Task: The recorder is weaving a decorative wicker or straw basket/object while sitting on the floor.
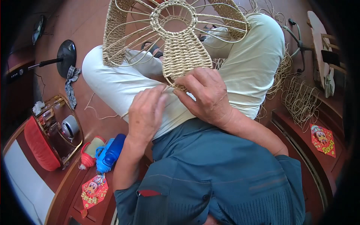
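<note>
A piece of wickerwork in tan twisted cord rests across my knees, with a braided ring [173, 17] and several looped wire ribs around it. One tightly woven panel [186, 54] fans from the ring toward me; other panels stand at its sides. My right hand [208, 93] pinches the panel's near edge, thumb below and fingers on top. Beside it, my left hand [145, 112] is closed, slightly blurred, its fingertips at the panel's near left corner. A loose cord [103, 118] runs from the floor to that hand, partly hidden under it.
Tangled cord bundles [300, 101] lie at the right, near a wooden chair-like frame [326, 56]. To the left are a round black stand base [66, 58], a glass-topped trolley [75, 131], a red cushion [41, 144] and a blue bottle [115, 148]. Red paper decorations [93, 190] flank me.
</note>
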Available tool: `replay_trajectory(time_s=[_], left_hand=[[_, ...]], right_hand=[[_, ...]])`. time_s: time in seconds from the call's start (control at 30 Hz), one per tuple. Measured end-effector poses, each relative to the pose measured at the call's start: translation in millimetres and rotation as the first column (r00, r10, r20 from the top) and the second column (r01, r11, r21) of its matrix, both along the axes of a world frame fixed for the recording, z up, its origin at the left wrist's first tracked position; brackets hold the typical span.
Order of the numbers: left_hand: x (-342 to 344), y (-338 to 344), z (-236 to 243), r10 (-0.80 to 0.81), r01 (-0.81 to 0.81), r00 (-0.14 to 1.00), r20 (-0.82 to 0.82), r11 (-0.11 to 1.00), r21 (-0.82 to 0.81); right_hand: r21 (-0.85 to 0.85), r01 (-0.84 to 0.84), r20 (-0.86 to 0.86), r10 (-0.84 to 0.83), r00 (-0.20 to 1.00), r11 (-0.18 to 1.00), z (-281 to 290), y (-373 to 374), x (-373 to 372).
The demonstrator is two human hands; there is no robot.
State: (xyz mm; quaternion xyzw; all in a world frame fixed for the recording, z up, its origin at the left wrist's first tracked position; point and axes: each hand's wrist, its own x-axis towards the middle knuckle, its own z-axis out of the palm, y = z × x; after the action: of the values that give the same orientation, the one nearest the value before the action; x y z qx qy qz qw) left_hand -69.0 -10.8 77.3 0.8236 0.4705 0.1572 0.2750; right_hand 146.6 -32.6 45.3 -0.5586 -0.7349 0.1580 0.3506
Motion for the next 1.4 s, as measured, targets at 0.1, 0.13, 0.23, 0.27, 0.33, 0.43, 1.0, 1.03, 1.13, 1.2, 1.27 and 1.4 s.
replay_trajectory(time_s=[0.1,0.13,0.23,0.27,0.33,0.43,1.0,1.03,1.13,1.2,1.27,1.4], left_hand=[[-6.4,10.3,12.8,0.035,-0.03,0.998,-0.046,0.996,0.089],[-6.9,13.6,19.9,0.064,-0.061,0.997,-0.03,0.992,0.11],[-3.5,25.9,41.5,-0.093,0.108,0.981,-0.171,0.991,0.084],[0.7,31.5,44.9,-0.17,0.191,0.971,-0.166,0.974,0.119],[10.6,44.1,45.4,-0.242,0.266,0.958,-0.157,0.951,0.159],[23.7,63.8,38.1,-0.284,0.295,0.954,-0.095,0.945,0.143],[15.7,45.8,43.0,0.012,-0.032,0.999,0.04,0.838,0.544],[14.8,28.9,45.4,0.066,-0.121,0.989,0.135,0.885,0.449],[20.6,-9.7,27.2,0.305,-0.294,0.914,0.268,0.952,-0.081],[25.4,-22.0,5.8,0.475,-0.319,0.849,0.234,0.812,-0.489],[29.0,-19.4,-18.1,0.746,-0.1,0.497,0.443,0.556,-0.825],[31.6,-7.0,-42.2,0.867,0.268,0.186,0.463,0.409,-0.872]], right_hand=[[0.009,-0.008,-0.003,0.008,1.0,1.0,0.0,0.5,-0.4],[0.008,-0.006,-0.005,0.006,1.0,1.0,-0.3,0.3,-0.5],[0.053,0.01,-0.043,-0.008,0.999,0.999,-1.7,0.7,0.3],[0.055,0.012,-0.061,-0.008,0.998,0.998,-2.0,0.9,1.0],[0.061,0.008,-0.07,-0.004,0.998,0.998,-1.5,-0.5,2.8],[0.14,-0.008,-0.082,0.02,0.996,0.99,-1.4,-0.6,5.1],[0.068,-0.048,-0.01,0.049,0.999,0.997,-3.8,-1.6,5.4],[0.058,-0.047,-0.009,0.048,0.999,0.997,-3.0,-1.4,5.3],[-0.005,-0.067,0.033,0.067,0.997,0.998,-1.2,-0.8,4.0],[-0.042,-0.039,0.054,0.041,0.998,0.998,-0.1,0.0,2.2],[-0.047,-0.036,0.049,0.038,0.998,0.998,1.1,0.7,1.2],[-0.058,-0.043,0.026,0.045,0.999,0.997,5.2,1.5,0.7]])
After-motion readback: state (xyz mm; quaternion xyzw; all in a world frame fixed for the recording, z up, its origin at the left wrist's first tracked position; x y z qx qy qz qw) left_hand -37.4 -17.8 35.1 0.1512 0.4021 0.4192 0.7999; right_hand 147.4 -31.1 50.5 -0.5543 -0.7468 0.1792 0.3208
